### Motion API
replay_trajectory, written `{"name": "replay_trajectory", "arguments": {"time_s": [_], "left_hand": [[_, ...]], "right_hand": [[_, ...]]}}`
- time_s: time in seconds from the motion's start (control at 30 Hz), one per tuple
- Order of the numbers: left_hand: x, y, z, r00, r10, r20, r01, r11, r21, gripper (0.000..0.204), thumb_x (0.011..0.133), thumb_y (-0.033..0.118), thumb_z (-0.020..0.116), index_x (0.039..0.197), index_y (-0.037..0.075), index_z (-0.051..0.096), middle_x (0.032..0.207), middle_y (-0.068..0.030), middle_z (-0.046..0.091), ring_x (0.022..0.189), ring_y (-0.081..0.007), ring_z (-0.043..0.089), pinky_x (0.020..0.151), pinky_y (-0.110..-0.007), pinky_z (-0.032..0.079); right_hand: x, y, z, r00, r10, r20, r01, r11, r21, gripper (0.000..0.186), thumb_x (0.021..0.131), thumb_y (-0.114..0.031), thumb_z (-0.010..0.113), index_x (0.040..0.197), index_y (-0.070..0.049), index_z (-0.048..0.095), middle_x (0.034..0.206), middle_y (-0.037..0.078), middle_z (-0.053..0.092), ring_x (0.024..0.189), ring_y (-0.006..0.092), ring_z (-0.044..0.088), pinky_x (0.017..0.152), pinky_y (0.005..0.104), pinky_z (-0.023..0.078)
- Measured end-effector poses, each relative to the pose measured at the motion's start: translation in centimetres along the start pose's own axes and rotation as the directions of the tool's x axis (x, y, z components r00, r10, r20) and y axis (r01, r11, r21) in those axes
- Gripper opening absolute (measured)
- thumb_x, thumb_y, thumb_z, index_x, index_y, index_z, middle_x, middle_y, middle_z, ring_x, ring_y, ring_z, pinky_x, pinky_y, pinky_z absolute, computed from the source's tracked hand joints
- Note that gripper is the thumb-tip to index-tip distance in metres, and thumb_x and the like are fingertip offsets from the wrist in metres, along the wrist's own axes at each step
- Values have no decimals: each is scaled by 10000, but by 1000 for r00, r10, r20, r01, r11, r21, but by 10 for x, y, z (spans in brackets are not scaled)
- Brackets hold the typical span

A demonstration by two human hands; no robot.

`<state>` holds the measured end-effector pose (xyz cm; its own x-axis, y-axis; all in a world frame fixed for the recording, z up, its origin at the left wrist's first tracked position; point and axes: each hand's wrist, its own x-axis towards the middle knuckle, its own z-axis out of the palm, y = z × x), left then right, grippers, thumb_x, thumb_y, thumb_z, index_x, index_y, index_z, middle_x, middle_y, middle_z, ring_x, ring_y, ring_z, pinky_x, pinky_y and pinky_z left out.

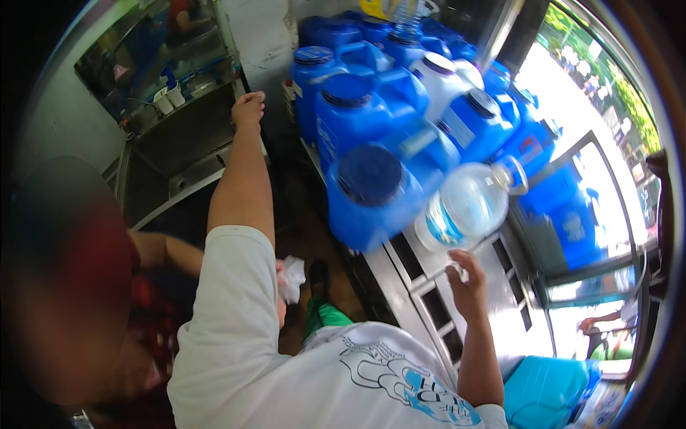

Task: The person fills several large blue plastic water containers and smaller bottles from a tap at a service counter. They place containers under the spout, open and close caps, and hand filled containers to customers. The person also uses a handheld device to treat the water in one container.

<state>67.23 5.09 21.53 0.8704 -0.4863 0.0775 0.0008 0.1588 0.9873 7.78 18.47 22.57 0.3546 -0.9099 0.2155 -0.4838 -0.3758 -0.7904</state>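
My left arm stretches far forward. My left hand (249, 109) is closed beside the corner of a metal sink (171, 161), its fingers curled; what they hold, if anything, is too small to make out. My right hand (469, 280) hovers over the steel counter, thumb and fingers apart and nothing between them. Just beyond its fingertips a large clear plastic bottle (471, 200) with a loop handle and a blue label appears tilted. It is next to a blue jug (371, 189) with a dark lid, which is blurred.
Several blue jugs (350, 100) and a white jug (437, 79) crowd the slotted steel counter (493, 286). At left, a co-worker in red (150, 300) reaches behind my arm, near a crumpled white piece (291, 279). A turquoise container (547, 393) stands lower right, by a framed glass panel (607, 207).
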Motion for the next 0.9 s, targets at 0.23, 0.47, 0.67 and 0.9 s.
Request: {"name": "replay_trajectory", "arguments": {"time_s": [0.23,0.47,0.67,0.9], "left_hand": [[158,-115,46,999,41,15,-41,767,640,279,767,277,734,989,112,699,970,-91,700,945,-258,658,817,-364,502],[252,-184,96,982,-131,136,-11,682,732,261,733,284,734,965,173,689,988,-97,693,966,-298,650,835,-392,502],[278,-212,123,951,-184,249,-76,641,764,257,758,342,686,948,169,687,924,-111,693,918,-307,658,797,-412,511],[279,-214,140,901,143,410,-418,540,730,315,775,383,681,994,158,705,932,-140,688,898,-312,656,815,-437,501]], "right_hand": [[177,-61,54,975,-184,-127,147,955,-257,382,908,-272,577,1211,-41,553,1358,178,474,1279,330,438,1062,449,323],[216,-62,104,998,40,-48,-60,835,-547,580,960,-498,419,1357,-76,444,1467,179,350,1403,400,219,1124,550,157],[220,-68,106,992,128,-18,-111,771,-627,555,966,-497,380,1340,-98,477,1497,180,311,1418,375,203,1134,537,140],[221,-75,107,984,178,-22,-149,741,-655,550,968,-493,387,1324,-86,491,1506,194,287,1415,372,216,1137,523,142]]}}
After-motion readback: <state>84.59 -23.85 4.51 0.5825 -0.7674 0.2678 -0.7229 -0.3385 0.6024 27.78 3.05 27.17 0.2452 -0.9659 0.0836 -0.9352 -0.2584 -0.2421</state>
